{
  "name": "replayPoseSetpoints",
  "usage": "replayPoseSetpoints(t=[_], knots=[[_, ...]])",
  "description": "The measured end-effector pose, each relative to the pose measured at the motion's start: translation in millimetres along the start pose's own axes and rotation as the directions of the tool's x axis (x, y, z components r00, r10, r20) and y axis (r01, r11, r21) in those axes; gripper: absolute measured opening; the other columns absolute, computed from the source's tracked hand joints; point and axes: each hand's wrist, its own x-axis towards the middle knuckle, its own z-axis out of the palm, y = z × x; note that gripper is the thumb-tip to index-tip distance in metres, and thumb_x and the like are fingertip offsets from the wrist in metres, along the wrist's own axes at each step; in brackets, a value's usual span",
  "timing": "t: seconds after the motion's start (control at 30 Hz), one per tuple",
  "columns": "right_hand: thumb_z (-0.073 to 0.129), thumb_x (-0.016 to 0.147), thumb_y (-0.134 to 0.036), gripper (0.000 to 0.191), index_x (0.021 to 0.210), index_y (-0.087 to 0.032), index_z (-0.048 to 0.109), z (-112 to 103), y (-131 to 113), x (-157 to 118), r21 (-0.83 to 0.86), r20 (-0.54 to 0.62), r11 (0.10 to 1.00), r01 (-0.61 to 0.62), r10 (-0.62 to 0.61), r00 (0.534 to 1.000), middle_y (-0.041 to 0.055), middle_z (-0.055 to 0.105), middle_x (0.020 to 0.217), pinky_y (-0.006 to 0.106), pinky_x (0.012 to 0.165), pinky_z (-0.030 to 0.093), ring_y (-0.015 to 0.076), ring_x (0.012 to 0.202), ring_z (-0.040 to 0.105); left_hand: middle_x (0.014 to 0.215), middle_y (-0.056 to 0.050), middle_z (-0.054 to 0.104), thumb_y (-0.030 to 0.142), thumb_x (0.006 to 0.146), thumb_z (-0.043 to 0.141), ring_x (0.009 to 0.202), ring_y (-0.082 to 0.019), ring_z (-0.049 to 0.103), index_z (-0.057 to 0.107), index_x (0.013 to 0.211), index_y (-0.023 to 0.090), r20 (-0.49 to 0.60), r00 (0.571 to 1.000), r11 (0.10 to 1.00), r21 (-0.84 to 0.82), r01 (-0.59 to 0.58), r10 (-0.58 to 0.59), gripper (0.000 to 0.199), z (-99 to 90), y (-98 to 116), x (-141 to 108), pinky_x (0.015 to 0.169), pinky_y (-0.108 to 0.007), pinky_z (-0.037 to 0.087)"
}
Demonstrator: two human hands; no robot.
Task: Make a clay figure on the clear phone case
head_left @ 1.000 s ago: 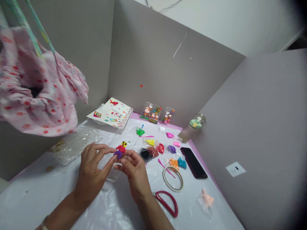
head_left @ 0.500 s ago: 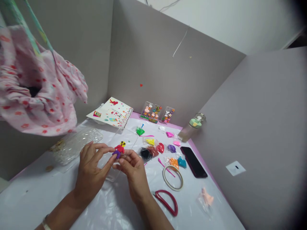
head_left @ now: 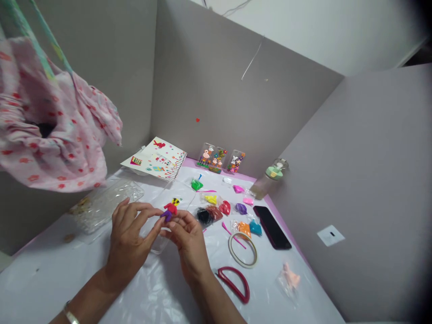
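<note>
Between my two hands is a small clay figure (head_left: 170, 209) with a yellow and black head, a red top and purple legs. My left hand (head_left: 133, 234) pinches its left side and legs between thumb and fingers. From the other side, the fingers of my right hand (head_left: 189, 238) are curled against the figure's lower right side. A clear phone case (head_left: 161, 243) lies on the table behind and below the hands, partly hidden by them. A clear plastic pack (head_left: 108, 204) is left of my left hand.
Bagged clay lumps, among them black (head_left: 204, 216), orange (head_left: 243, 228) and purple (head_left: 240, 208), lie beyond my right hand. Nearby are a tape roll (head_left: 243, 250), a red-handled tool (head_left: 234, 284), a phone (head_left: 272, 227) and a bottle (head_left: 270, 180). A pink cloth bag (head_left: 57, 121) hangs at left.
The clay figure has tipped more upright and shifted slightly right, its purple legs showing more. Both hands keep nearly the same place and hold.
</note>
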Motion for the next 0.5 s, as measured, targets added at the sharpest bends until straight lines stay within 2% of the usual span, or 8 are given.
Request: replayPoseSetpoints(t=[0.23,0.5], knots=[[0.095,0.07,-0.032,0.03,0.092,-0.021,0.079,0.9,-1.3,-0.6,0.027,-0.001,1.0,0.007,-0.007,1.0,-0.0001,0.081,0.088,0.028,0.079,0.063,0.0147,0.079,0.073,0.099,-0.007,0.069,0.024,0.097,0.07,0.099,-0.03,0.066,0.069,0.105,0.027,0.006,1.0,1.0,0.002,-0.009,0.009,0.008,-0.2,-0.9,-1.0,0.118,-0.064,0.035],[0.095,0.07,-0.03,0.028,0.091,-0.021,0.079,0.2,-1.2,0.3,0.041,-0.01,0.999,0.016,-0.015,1.0,-0.0005,0.081,0.088,0.027,0.078,0.062,0.0143,0.079,0.073,0.097,-0.004,0.07,0.026,0.098,0.068,0.096,-0.028,0.068,0.067,0.102,0.027,0.012,1.0,1.0,0.002,-0.013,0.013,0.004,0.6,0.4,-0.7,0.117,-0.062,0.038]])
